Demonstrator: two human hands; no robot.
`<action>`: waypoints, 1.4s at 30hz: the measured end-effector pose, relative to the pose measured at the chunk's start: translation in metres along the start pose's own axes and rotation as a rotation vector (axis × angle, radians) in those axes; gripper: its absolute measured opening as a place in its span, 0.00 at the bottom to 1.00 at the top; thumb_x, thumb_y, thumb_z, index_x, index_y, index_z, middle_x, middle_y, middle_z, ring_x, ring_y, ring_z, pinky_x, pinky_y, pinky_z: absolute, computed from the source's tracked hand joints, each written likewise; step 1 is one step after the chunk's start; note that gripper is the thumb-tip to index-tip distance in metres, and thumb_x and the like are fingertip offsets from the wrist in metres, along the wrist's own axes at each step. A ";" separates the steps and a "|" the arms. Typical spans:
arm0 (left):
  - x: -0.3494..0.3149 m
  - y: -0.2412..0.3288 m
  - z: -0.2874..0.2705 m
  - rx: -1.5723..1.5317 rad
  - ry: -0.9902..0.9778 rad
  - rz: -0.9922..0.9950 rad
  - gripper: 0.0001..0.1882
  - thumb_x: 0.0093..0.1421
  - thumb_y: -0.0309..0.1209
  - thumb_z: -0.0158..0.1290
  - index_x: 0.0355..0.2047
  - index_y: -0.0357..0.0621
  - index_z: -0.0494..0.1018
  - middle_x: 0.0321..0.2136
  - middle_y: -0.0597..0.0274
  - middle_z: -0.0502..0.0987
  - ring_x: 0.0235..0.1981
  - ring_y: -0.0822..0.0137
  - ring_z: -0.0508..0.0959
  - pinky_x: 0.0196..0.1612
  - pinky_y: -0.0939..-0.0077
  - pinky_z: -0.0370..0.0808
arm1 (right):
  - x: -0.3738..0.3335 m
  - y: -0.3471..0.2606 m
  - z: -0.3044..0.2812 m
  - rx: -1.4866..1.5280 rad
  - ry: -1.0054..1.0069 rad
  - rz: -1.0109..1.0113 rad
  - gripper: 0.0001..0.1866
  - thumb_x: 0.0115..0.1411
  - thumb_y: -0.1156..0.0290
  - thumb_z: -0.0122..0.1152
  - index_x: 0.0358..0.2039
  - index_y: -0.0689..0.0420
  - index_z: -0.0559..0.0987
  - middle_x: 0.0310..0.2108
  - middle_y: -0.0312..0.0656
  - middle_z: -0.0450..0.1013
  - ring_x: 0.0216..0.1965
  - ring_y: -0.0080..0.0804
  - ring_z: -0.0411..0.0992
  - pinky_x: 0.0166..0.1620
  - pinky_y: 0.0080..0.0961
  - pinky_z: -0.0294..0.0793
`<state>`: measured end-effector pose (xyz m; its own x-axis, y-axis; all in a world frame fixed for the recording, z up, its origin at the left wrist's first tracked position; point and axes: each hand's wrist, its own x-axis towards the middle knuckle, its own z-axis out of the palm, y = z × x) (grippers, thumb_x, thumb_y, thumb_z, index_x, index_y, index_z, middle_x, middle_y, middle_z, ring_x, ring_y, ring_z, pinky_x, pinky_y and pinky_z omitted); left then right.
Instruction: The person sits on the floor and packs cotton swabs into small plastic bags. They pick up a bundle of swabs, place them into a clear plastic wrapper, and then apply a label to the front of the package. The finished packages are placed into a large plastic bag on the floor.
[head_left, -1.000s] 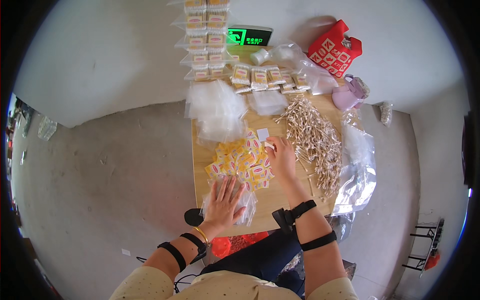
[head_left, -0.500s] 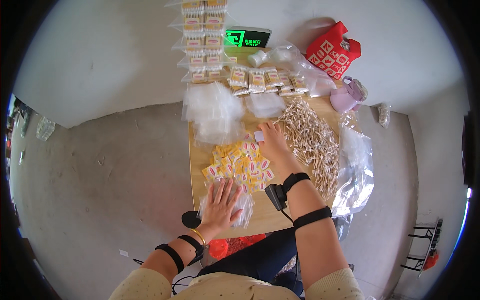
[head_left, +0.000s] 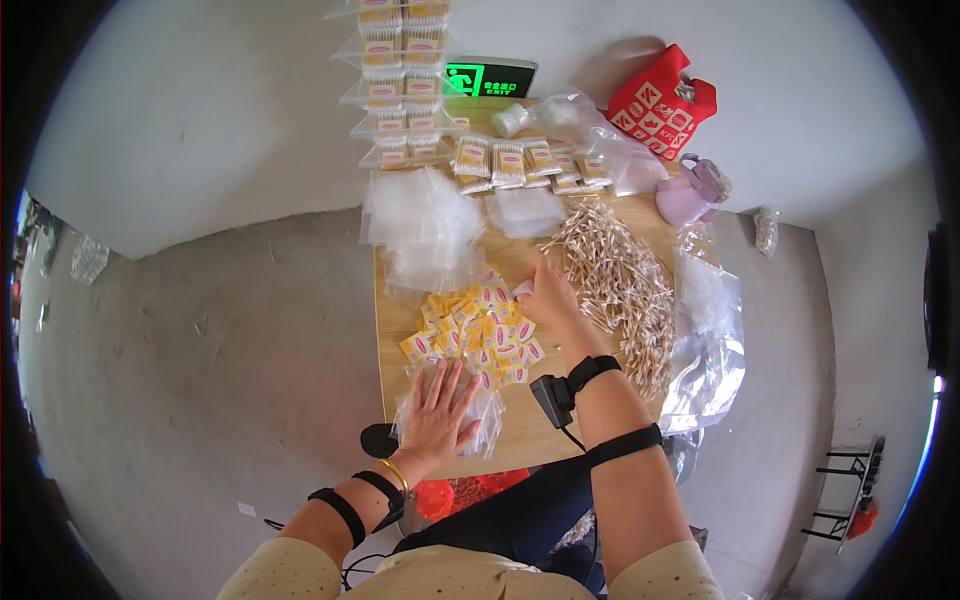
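Note:
My left hand (head_left: pixel 436 412) lies flat with fingers spread on a small stack of clear plastic bags (head_left: pixel 487 422) at the near side of the table. Beyond it spreads a heap of small yellow and white printed cards (head_left: pixel 468 325). My right hand (head_left: pixel 552 300) is closed, pinching a small card (head_left: pixel 524 288) whose pale, plain side shows, just right of the heap. To the right of that hand lies a large loose pile of cotton swabs (head_left: pixel 625 285). The right fingertips are partly hidden by the hand itself.
Clear bags (head_left: pixel 425 225) cover the back left of the wooden table (head_left: pixel 397 300). Packed swab bags (head_left: pixel 508 162) sit at the back, beside a tall stack of packs (head_left: pixel 400 90). A lilac mug (head_left: pixel 688 195), red bag (head_left: pixel 664 105) and plastic sheeting (head_left: pixel 712 350) line the right.
My right hand has drawn slightly nearer and curled round the card, which has tilted. My left hand stays flat on the bags. The whole view has shifted slightly.

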<state>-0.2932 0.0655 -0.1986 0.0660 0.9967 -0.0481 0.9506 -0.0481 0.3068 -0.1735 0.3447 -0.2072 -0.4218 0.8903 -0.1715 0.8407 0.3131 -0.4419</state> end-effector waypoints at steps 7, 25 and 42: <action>-0.001 0.001 0.001 0.010 -0.003 -0.002 0.38 0.63 0.52 0.43 0.69 0.51 0.49 0.69 0.48 0.48 0.70 0.48 0.45 0.68 0.42 0.39 | -0.016 0.011 0.002 -0.115 0.122 -0.063 0.22 0.46 0.67 0.71 0.41 0.56 0.73 0.37 0.47 0.72 0.46 0.49 0.69 0.49 0.41 0.71; -0.002 -0.002 0.002 0.013 0.018 -0.015 0.39 0.62 0.52 0.45 0.69 0.52 0.49 0.69 0.49 0.48 0.70 0.48 0.46 0.68 0.40 0.40 | -0.097 -0.048 -0.029 0.118 -0.233 -0.027 0.21 0.49 0.55 0.70 0.38 0.51 0.75 0.31 0.41 0.76 0.34 0.42 0.76 0.37 0.39 0.73; 0.000 -0.003 0.005 -0.014 -0.003 -0.011 0.38 0.62 0.53 0.44 0.69 0.52 0.51 0.69 0.49 0.47 0.70 0.49 0.45 0.68 0.41 0.39 | 0.015 -0.025 0.015 0.101 0.109 0.074 0.11 0.47 0.64 0.70 0.28 0.54 0.77 0.32 0.41 0.77 0.35 0.42 0.76 0.39 0.38 0.75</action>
<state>-0.2947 0.0657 -0.2041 0.0569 0.9969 -0.0547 0.9469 -0.0365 0.3194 -0.2060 0.3450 -0.2123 -0.3164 0.9419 -0.1129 0.8270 0.2156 -0.5192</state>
